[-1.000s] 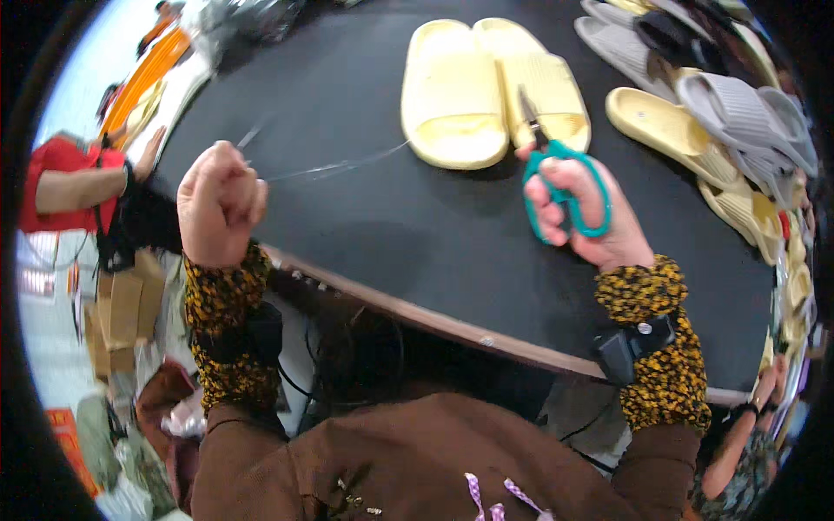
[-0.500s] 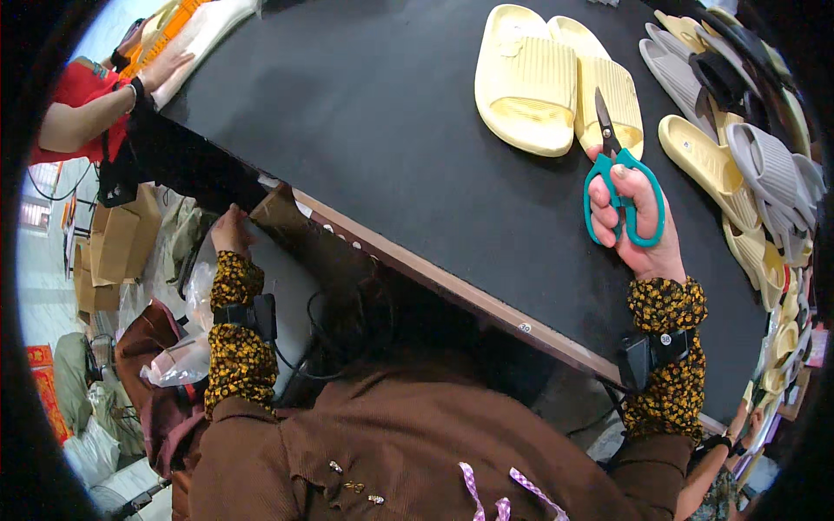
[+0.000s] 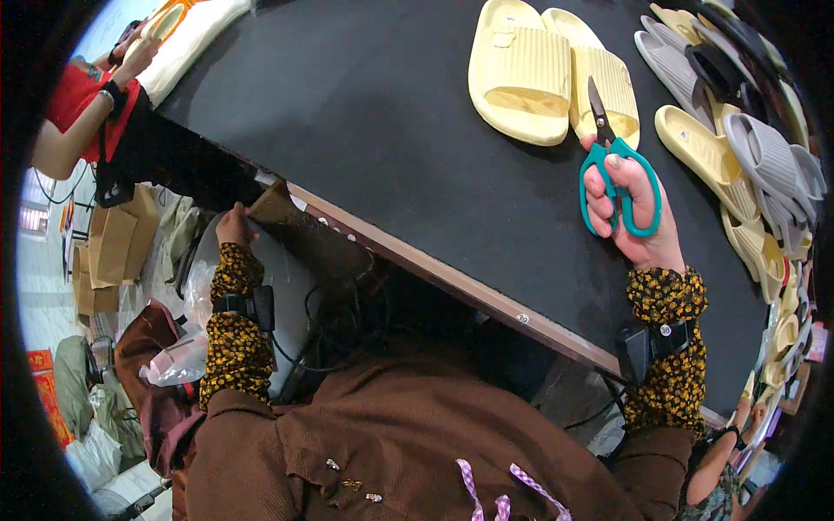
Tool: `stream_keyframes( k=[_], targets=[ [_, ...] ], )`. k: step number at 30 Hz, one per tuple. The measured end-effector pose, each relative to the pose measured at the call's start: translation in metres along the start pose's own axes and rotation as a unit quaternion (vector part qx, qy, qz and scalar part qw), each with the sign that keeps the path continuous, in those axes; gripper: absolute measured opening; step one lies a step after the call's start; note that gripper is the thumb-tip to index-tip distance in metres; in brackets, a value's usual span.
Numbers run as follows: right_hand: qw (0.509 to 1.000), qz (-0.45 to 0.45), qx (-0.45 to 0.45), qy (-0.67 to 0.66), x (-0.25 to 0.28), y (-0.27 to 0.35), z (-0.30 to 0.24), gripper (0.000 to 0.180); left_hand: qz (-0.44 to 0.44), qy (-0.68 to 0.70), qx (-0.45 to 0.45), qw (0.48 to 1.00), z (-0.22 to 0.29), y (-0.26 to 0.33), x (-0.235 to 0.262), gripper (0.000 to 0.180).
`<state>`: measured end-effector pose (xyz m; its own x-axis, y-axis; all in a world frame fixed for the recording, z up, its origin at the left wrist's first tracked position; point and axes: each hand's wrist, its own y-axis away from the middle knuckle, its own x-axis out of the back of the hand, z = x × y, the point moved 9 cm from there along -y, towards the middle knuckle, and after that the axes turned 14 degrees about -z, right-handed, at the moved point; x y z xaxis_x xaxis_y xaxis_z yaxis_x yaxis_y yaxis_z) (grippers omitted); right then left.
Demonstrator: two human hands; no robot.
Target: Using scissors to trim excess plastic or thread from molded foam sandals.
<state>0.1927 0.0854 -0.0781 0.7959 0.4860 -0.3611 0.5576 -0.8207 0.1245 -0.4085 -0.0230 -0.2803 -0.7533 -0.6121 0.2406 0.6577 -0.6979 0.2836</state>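
Observation:
My right hand (image 3: 641, 204), resting over the black table, is closed round the teal handles of a pair of scissors (image 3: 618, 187). Its dark blades are together and point away from me, over the nearer part of a pale yellow slide sandal (image 3: 604, 82). A second yellow slide sandal (image 3: 526, 82) lies beside that one on its left. Below the table's left edge, my left hand (image 3: 236, 227) has its fingers closed at the corner of a brown flap (image 3: 276, 204). What that flap belongs to is mostly in shadow.
Many yellow, grey and black sandals (image 3: 764, 152) crowd the table's right side. Opened cardboard boxes (image 3: 122, 239) and bags stand at the left. Another person in red (image 3: 82, 108) holds a light sandal at the far left. A second person's arm (image 3: 717, 460) shows at lower right.
The view has shifted slightly, so the sandals and scissors sit a little higher and further left. The far-left person's hands have come up with a sandal. My own grips look the same.

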Motion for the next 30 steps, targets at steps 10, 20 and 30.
stream_keyframes(
  k=[10,20,30],
  targets=[
    [1.0,-0.005,-0.001,-0.005,0.003,0.003,-0.003,0.038,0.013,-0.018,-0.108,0.994,0.046,-0.043,0.03,0.042],
    [1.0,0.004,0.008,-0.014,0.011,0.013,-0.006,0.03,-0.277,-0.168,-0.455,0.83,0.322,0.211,-0.2,0.015],
    [0.985,0.086,0.124,-0.078,0.031,0.009,-0.018,0.026,-0.391,-0.432,-0.519,0.626,0.343,0.215,-0.416,0.043]
  ],
)
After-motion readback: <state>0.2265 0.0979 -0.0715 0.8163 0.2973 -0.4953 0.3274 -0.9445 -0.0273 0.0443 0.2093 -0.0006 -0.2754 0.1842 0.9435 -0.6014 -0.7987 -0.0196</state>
